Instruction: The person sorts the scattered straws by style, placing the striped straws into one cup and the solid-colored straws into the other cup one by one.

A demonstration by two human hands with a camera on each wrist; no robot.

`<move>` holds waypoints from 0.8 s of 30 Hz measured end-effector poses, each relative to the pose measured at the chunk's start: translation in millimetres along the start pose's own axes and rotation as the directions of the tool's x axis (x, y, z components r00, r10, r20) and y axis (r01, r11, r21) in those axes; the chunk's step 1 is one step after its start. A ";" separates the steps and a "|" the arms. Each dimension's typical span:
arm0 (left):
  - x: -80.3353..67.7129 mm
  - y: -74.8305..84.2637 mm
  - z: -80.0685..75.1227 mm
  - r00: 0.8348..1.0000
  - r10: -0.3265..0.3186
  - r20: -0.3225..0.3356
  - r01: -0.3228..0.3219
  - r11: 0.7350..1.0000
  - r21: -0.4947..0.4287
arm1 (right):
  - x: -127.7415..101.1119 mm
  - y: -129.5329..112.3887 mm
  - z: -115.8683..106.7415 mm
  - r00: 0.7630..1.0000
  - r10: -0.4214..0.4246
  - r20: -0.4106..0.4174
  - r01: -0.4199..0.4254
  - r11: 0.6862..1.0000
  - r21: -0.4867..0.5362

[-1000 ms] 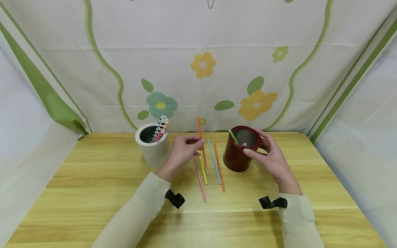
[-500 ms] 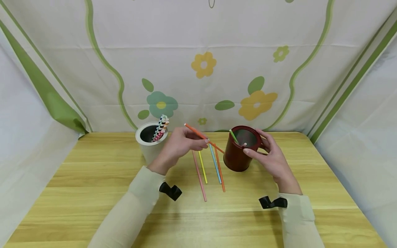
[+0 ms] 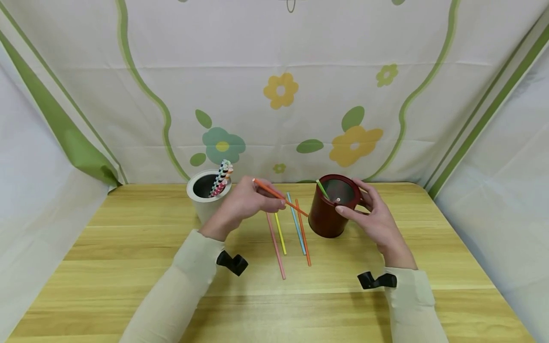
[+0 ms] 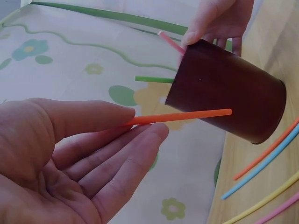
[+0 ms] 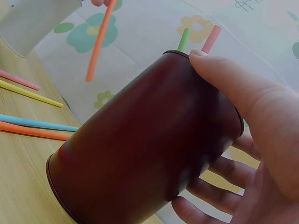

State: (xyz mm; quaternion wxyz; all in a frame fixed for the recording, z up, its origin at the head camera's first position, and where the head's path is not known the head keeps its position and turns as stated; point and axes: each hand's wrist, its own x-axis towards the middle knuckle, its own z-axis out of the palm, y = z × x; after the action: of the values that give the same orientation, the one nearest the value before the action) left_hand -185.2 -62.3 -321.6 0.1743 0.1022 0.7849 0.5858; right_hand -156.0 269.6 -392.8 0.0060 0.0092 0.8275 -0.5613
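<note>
My left hand point(image 3: 249, 202) point(image 4: 84, 158) pinches an orange straw point(image 3: 279, 196) point(image 4: 180, 116) between thumb and fingers, lifted off the table. Its free tip points at the side of a dark red cup point(image 3: 332, 206) point(image 4: 226, 93) point(image 5: 145, 149). My right hand point(image 3: 371, 214) point(image 5: 252, 121) grips that cup, thumb on the rim and fingers round the far side. A green straw point(image 3: 322, 189) point(image 5: 183, 39) and a pink straw point(image 4: 170, 43) point(image 5: 210, 38) stand in the cup. Pink point(image 3: 276, 247), yellow point(image 3: 280, 234), blue point(image 3: 297, 225) and orange point(image 3: 303, 240) straws lie on the table between my hands.
A white cup point(image 3: 208, 202) point(image 5: 35, 21) with several striped straws point(image 3: 221, 177) stands behind my left hand on the wooden table point(image 3: 128, 267). A flowered cloth point(image 3: 274, 85) hangs behind and at both sides.
My left hand lifted the orange straw from nearly upright and tipped it down, its tip swinging right toward the red cup. The right hand and the cup stayed put.
</note>
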 end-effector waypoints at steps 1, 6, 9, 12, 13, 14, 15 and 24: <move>-0.2 0.7 -0.5 1.000 0.009 -0.005 -0.009 1.000 0.005 | -0.1 0.0 0.0 1.000 -0.001 -0.001 0.001 1.000 -0.001; 0.7 7.8 -1.2 0.997 0.070 -0.023 -0.071 0.997 -0.029 | -1.1 -0.1 -0.7 1.000 0.001 -0.004 -0.001 1.000 -0.002; 1.2 13.7 -1.7 0.996 0.092 -0.023 -0.093 0.995 -0.048 | -1.6 0.1 -1.0 1.000 0.004 -0.003 -0.004 1.000 0.001; 1.4 19.0 -2.6 0.995 0.097 -0.019 -0.097 0.994 -0.046 | -1.8 0.3 -1.1 1.000 0.008 -0.003 -0.007 1.000 0.005; 1.3 20.4 -2.9 0.995 0.095 -0.020 -0.096 0.994 -0.043 | -1.8 0.4 -1.1 1.000 0.008 -0.003 -0.008 1.000 0.006; 1.2 21.8 -3.1 0.995 0.092 -0.024 -0.093 0.995 -0.040 | -1.9 0.6 -1.2 1.000 0.009 -0.002 -0.009 1.000 0.008; 1.4 23.0 -3.0 0.995 0.093 -0.029 -0.094 0.994 -0.045 | -1.8 0.7 -1.2 1.000 0.009 -0.003 -0.009 1.000 0.008; 2.4 33.7 1.4 0.992 0.091 -0.083 -0.103 0.983 -0.151 | -1.3 0.8 -1.1 1.000 0.003 -0.003 -0.003 1.000 0.004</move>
State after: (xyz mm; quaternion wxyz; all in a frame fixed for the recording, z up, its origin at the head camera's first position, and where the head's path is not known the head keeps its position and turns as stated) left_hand -188.3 -50.3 -290.1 0.1232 0.1043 0.7371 0.6562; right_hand -154.7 271.0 -393.1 0.0056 0.0110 0.8264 -0.5630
